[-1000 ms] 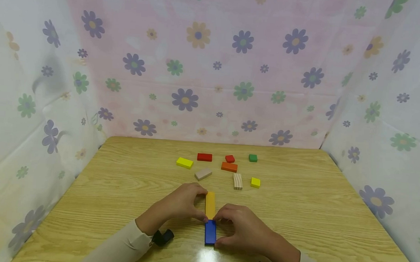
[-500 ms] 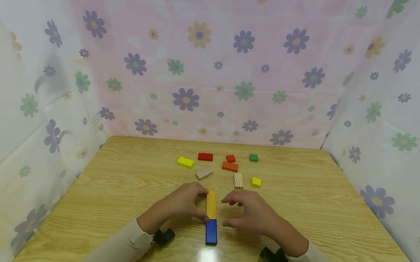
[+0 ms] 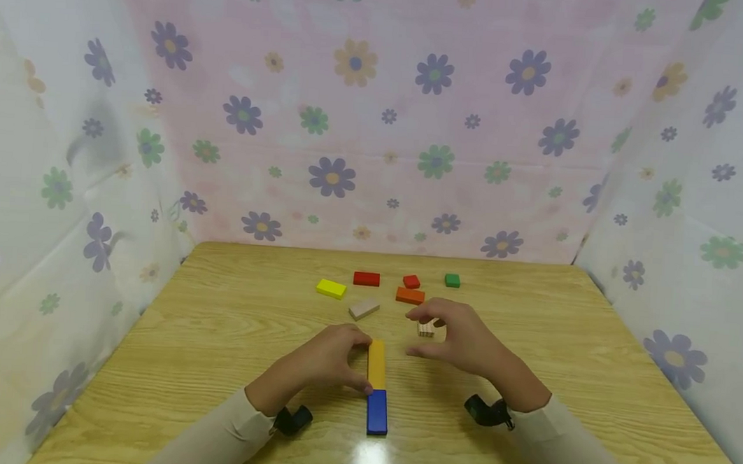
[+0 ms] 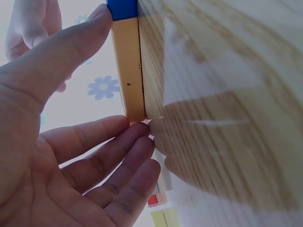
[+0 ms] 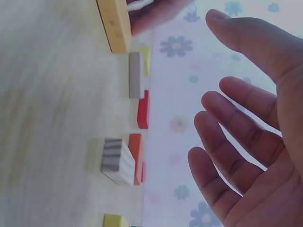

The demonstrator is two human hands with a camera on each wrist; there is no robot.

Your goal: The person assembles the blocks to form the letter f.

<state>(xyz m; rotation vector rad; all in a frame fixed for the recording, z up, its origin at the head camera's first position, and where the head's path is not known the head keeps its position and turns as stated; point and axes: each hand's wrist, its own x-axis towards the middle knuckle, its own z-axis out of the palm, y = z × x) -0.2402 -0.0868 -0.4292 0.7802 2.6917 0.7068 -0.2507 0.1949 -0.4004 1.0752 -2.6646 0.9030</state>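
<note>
Since the earlier frame, right hand (image 3: 467, 340) has moved forward, empty, fingers apart. Nearest, the blue block (image 3: 377, 412) lies by the thumb of left hand (image 3: 322, 359), which pinches the orange block (image 3: 377, 363) at its ends. Beyond, right hand partly hides the striped block (image 5: 116, 161). A thumb slip could push the blue block crooked.

**Hand posture: left hand (image 3: 333, 360) pinching, right hand (image 3: 463, 338) resting in a relaxed curve farther forward.**
The left forearm (image 3: 216, 434) and right forearm (image 3: 568, 445) are angling inward, both wearing long sleeves. The left thumb (image 4: 66, 56) and left forefinger (image 4: 90, 135) are forming a wide C-shaped pinch, with the remaining left fingers (image 4: 133, 189) bending gently alongside. The right thumb (image 5: 255, 40) is standing well apart from the right fingers (image 5: 225, 153), which are curving loosely with gaps between them.
</note>
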